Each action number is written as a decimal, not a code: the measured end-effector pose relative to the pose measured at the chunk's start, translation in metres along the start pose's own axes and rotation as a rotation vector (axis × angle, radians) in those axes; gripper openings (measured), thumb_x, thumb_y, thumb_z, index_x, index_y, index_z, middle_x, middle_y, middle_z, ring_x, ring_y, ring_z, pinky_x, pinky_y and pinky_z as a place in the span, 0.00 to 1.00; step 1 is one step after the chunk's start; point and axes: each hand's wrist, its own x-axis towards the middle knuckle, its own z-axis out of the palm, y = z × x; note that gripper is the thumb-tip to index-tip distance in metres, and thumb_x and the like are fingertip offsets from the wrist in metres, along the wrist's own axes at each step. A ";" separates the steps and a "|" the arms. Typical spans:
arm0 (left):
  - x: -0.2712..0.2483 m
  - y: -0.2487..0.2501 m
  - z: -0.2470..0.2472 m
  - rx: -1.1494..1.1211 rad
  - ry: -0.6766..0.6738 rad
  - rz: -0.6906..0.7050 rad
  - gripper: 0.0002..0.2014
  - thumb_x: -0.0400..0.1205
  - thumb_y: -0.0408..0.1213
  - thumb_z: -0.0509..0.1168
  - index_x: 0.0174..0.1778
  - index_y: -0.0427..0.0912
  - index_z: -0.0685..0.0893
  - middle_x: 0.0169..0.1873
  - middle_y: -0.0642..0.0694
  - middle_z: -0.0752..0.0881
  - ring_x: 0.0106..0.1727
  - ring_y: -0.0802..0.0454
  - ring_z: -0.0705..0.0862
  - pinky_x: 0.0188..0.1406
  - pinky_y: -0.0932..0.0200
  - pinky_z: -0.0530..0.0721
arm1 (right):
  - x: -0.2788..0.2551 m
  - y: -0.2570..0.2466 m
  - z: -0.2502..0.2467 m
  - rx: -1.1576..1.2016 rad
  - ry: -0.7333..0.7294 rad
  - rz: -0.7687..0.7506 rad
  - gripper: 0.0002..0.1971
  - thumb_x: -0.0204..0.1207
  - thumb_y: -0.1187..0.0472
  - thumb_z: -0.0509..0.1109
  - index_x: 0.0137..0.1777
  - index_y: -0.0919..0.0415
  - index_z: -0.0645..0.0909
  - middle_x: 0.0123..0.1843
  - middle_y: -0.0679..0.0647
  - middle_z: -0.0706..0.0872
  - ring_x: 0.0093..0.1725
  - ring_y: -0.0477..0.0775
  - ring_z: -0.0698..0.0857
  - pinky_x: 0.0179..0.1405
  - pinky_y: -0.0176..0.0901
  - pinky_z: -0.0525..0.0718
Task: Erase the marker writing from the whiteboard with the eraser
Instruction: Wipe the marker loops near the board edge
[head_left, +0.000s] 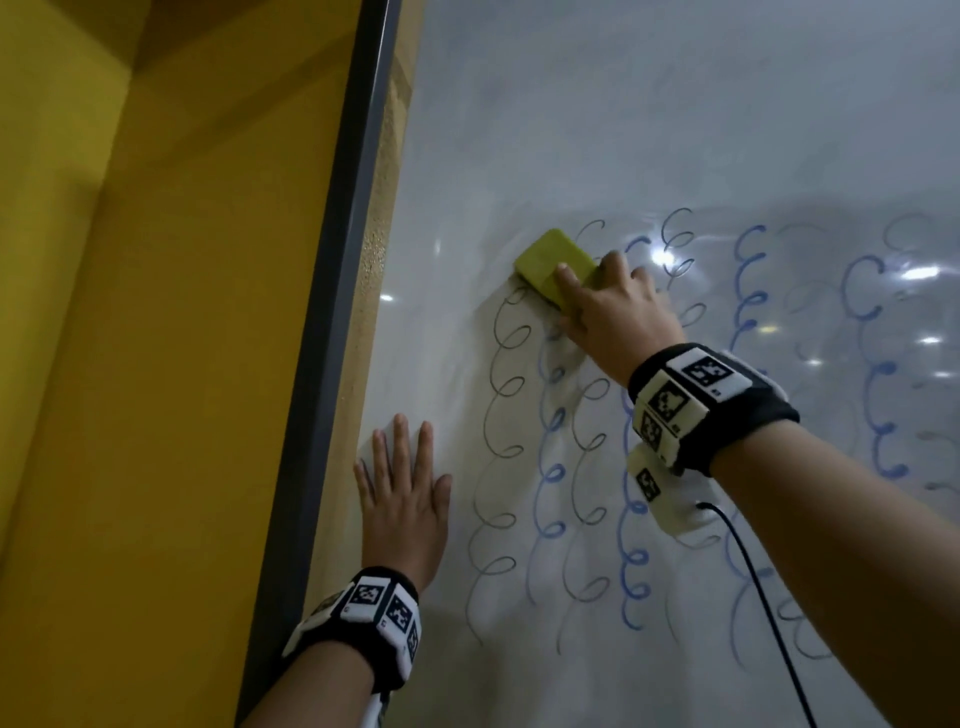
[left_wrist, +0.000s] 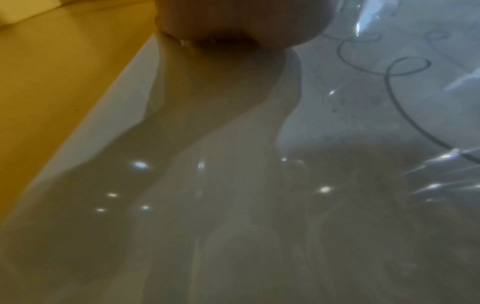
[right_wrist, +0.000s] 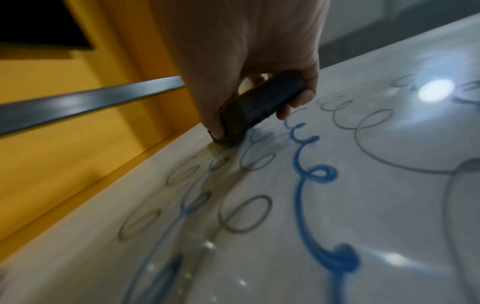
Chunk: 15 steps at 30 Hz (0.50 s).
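Nearest the camera, the left hand (head_left: 402, 501) lies flat, fingers straight, on the glossy whiteboard (head_left: 623, 130). Farther up, the right hand (head_left: 610, 312) grips a blocky green eraser (head_left: 553, 262) pressed against looping black and blue marker writing (head_left: 636, 545).

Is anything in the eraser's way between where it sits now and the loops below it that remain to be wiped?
Nothing visible blocks it. The right hand holds the green eraser on the whiteboard atop the looped writing. The left hand lies flat left of the leftmost column, beside its lower loops.
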 end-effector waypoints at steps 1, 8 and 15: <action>0.000 0.000 0.000 0.005 -0.001 0.001 0.28 0.87 0.53 0.30 0.83 0.47 0.40 0.82 0.42 0.41 0.82 0.44 0.40 0.76 0.40 0.47 | 0.002 0.001 0.000 0.065 0.014 0.077 0.28 0.82 0.49 0.59 0.81 0.48 0.57 0.71 0.64 0.64 0.64 0.69 0.70 0.57 0.59 0.75; 0.000 0.000 -0.001 -0.011 -0.017 0.016 0.29 0.87 0.53 0.32 0.83 0.45 0.49 0.83 0.41 0.44 0.83 0.41 0.45 0.78 0.40 0.46 | -0.016 -0.033 0.013 0.010 -0.007 0.015 0.28 0.82 0.50 0.59 0.80 0.52 0.56 0.70 0.64 0.65 0.63 0.67 0.73 0.52 0.57 0.79; -0.001 -0.001 -0.001 -0.030 -0.005 0.021 0.29 0.87 0.54 0.31 0.83 0.47 0.43 0.82 0.42 0.42 0.83 0.43 0.42 0.78 0.41 0.44 | -0.012 -0.036 0.009 0.002 -0.054 0.017 0.30 0.81 0.50 0.60 0.81 0.51 0.55 0.71 0.64 0.63 0.63 0.67 0.73 0.53 0.57 0.80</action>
